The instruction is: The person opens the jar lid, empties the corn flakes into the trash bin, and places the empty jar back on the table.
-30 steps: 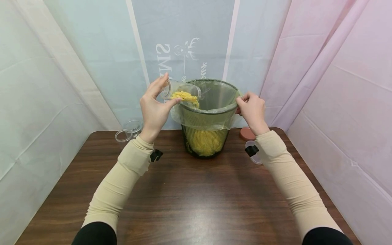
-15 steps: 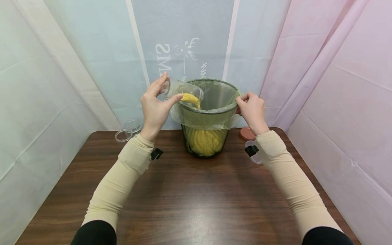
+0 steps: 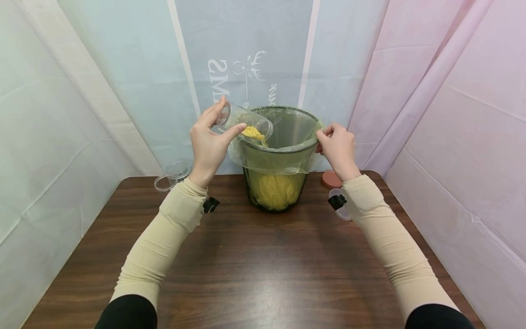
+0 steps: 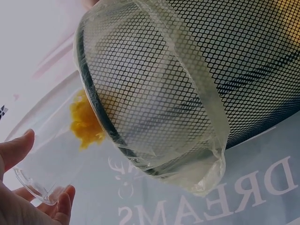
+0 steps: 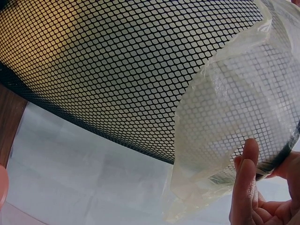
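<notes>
My left hand [image 3: 211,146] grips a clear plastic jar [image 3: 242,118] between thumb and fingers. The jar lies tilted, its mouth over the left rim of a black mesh wastebasket [image 3: 248,183]. Yellow crumbly stuff [image 3: 254,133] sits near the mouth and spills over; in the left wrist view it shows as a yellow clump [image 4: 86,121]. A translucent bag [image 3: 271,160] lines the basket and folds over its rim. More yellow material shows through the mesh low down. My right hand [image 3: 339,148] pinches the basket's right rim and liner; its fingers [image 5: 246,187] press there in the right wrist view.
Clear round lids or containers [image 3: 178,170] lie at the table's back left, partly behind the left wrist. A reddish-brown lid [image 3: 331,179] and a clear lid [image 3: 344,212] lie at the right. Fabric walls enclose the dark wooden table [image 3: 263,269] on the sides and back.
The jar has tipped further mouth-down, and its base has risen a little. Less yellow material is left inside. The right hand stays on the rim.
</notes>
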Tool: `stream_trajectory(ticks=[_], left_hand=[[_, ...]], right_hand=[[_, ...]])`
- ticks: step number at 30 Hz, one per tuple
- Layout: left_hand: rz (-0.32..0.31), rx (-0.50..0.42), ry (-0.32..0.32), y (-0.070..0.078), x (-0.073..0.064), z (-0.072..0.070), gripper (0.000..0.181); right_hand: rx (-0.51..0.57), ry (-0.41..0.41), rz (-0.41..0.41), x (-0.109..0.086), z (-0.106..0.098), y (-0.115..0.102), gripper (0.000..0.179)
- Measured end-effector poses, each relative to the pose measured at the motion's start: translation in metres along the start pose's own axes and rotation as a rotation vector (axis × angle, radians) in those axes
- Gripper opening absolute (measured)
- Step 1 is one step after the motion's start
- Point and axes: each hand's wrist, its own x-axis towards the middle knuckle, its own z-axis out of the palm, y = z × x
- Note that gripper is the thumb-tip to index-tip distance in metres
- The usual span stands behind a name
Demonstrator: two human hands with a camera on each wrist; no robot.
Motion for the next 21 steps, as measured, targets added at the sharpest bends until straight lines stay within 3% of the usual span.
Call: stream_trajectory(ticks=[6, 14, 21], left_hand=[[0.019, 0.007, -0.011, -0.005, 0.003, 0.0, 0.068], [0.039, 0.01, -0.048, 0.0, 0.007, 0.002, 0.065], [0.136, 0.046, -0.117, 0.006, 0.006, 0.006, 0.066]], right_hand=[[-0.001, 0.002, -0.003, 0.0, 0.001, 0.0, 0.026], [-0.003, 0.002, 0.002, 0.0, 0.002, 0.0, 0.027], [-0.015, 0.008, 0.002, 0.0, 0.003, 0.001, 0.026]])
